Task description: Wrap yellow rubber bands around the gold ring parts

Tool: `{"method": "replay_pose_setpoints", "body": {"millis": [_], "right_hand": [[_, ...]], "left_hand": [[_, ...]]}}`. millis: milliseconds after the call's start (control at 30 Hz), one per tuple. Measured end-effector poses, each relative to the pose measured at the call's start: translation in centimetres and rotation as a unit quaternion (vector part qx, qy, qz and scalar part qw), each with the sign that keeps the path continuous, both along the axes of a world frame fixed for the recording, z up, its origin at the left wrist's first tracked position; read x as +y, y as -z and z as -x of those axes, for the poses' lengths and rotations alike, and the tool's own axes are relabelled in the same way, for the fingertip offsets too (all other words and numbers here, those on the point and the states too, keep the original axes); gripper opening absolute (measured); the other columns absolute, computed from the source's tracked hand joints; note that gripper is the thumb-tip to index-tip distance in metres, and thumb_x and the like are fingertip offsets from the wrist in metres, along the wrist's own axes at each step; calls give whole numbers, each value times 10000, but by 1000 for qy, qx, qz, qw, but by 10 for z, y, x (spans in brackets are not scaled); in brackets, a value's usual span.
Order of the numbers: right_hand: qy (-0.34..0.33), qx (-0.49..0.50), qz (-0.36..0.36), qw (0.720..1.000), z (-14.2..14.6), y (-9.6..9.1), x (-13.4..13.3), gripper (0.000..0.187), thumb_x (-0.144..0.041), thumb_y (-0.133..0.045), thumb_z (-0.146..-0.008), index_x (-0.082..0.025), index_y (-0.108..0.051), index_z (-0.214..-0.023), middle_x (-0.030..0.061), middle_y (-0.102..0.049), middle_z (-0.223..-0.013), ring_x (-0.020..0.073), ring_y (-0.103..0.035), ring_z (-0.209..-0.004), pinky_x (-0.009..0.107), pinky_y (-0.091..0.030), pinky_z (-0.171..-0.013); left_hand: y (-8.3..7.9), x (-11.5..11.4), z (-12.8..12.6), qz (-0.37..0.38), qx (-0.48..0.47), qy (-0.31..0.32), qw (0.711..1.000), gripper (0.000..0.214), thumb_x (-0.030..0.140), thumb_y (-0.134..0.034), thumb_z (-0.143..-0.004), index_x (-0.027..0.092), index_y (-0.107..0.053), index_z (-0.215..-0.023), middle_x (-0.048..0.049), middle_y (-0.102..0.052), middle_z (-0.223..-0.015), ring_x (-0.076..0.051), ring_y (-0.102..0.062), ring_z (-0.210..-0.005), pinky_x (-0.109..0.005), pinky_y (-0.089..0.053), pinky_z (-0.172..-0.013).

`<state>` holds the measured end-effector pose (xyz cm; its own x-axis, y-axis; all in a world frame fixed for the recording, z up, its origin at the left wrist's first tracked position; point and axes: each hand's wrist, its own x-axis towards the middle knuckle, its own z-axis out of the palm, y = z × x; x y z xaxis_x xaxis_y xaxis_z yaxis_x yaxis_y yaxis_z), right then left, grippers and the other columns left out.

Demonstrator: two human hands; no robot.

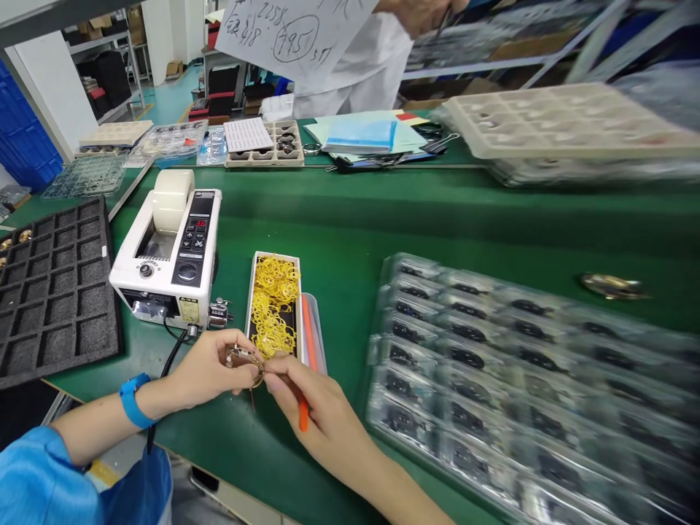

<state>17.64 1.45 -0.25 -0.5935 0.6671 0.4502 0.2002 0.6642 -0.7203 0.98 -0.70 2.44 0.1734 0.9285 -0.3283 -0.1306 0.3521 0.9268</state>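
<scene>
left hand (211, 370) and right hand (322, 408) both pinching the gold part (247, 356); loose grip could drop it into yellow bands (272, 334) just beyond

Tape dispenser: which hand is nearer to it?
Left. The left hand is close in front of the tape dispenser; the right hand is farther off, to its right.

The head view looks forward and down, close above the left hand (211, 370) and right hand (327, 417).
</scene>
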Motion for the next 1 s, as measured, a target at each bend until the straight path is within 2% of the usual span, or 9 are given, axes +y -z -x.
{"method": "replay_pose_setpoints", "body": {"millis": [167, 300, 467, 633, 733, 833, 900, 967, 1000], "right_hand": [[-16, -25, 143, 989, -3, -2, 0, 367, -362, -286, -1026, -234, -381, -696, -42, -418, -598, 118, -406, -513, 218, -360, -476], [-27, -67, 188, 980, -7, -8, 3, 397, -501, -284, -1004, -232, -446, -760, -25, -474, -640, 131, -427, -546, 238, -349, -512], [0, -33, 270, 962, 0, -7, 1, 567, -681, -258, -935, -225, -395, -629, -11, -439, -595, 139, -398, -548, 264, -334, -525], [53, 26, 390, 919, 4, -8, 2, 631, -805, -434, -790, -206, -500, -603, -35, -374, -507, 120, -330, -505, 263, -289, -502], [68, 75, 498, 861, 4, -10, 1, 616, -799, -578, -699, -184, -570, -661, -54, -362, -499, 82, -246, -463, 243, -209, -458], [41, 145, 581, 800, 5, -11, -1, 543, -688, -704, -686, -163, -569, -647, -45, -409, -556, 42, -174, -456, 231, -151, -442], [21, 185, 614, 767, 6, -11, -2, 501, -610, -774, -663, -153, -571, -641, -44, -416, -586, 27, -153, -460, 219, -139, -431], [22, 200, 626, 753, 6, -9, -3, 477, -576, -811, -636, -153, -594, -670, -52, -394, -597, 22, -140, -463, 204, -144, -419], [26, 193, 620, 760, 5, -8, -3, 475, -580, -808, -637, -153, -601, -671, -56, -379, -593, 24, -142, -462, 201, -159, -415]], "left_hand": [[1, 1, 0, -11, -2, -13, 1000, 146, 184, -668, -628, 141, -589, -743, 53, -556, -552, -46, -441, -446, -193, -330, -450], [-1, 2, 2, -14, -14, -8, 1000, 235, 261, -722, -667, 122, -648, -842, 29, -582, -621, -57, -467, -493, -207, -353, -481], [-1, 0, 2, -35, 8, 7, 999, 316, 341, -744, -712, 119, -686, -929, 13, -589, -688, -61, -459, -525, -226, -378, -524], [8, 0, 3, -124, 91, -26, 988, 229, 314, -656, -811, 120, -689, -929, -4, -572, -711, -102, -503, -615, -245, -428, -583], [17, -2, 4, -307, 254, -61, 915, 180, 198, -531, -897, 125, -693, -869, -32, -570, -765, -126, -543, -713, -245, -461, -632], [26, -5, 5, -494, 432, -36, 753, 285, 112, -400, -941, 110, -658, -1061, -42, -560, -773, -127, -535, -684, -227, -461, -574], [31, -8, 3, -556, 525, -6, 644, 309, 90, -375, -943, 86, -621, -1129, -44, -557, -754, -136, -524, -658, -233, -458, -543], [31, -11, 1, -562, 566, 15, 603, 305, 85, -385, -941, 78, -609, -1147, -54, -575, -762, -149, -543, -676, -249, -479, -560], [29, -13, 0, -550, 562, 18, 617, 308, 92, -393, -941, 82, -604, -1167, -71, -597, -802, -158, -567, -715, -260, -499, -590]]}}
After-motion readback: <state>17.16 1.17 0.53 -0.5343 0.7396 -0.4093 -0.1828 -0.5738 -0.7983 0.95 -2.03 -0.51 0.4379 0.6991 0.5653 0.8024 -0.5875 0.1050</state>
